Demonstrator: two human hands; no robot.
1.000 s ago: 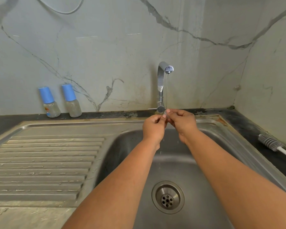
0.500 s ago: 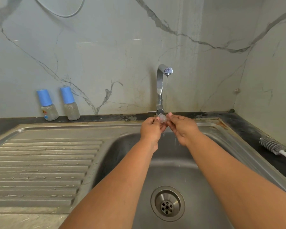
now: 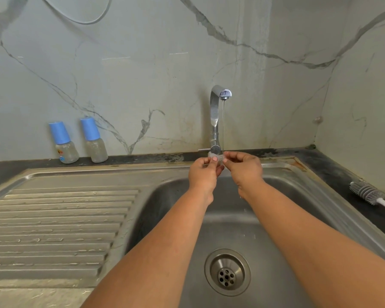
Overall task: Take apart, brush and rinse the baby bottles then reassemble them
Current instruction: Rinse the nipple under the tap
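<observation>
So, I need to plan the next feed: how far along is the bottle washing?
Done, apparently: two capped bottles stand by the wall. In hand: left hand and right hand rinse a small clear part under the tap. Left: refitting it; its bottle isn't visible.

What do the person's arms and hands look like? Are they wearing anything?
Both arms are bare right up to the edge of the picture: no sleeves, no gloves, no watch or bracelet. The left hand and the right hand show no rings that I can make out. The fingernails are short and look pale pink. Nothing else is worn.
</observation>
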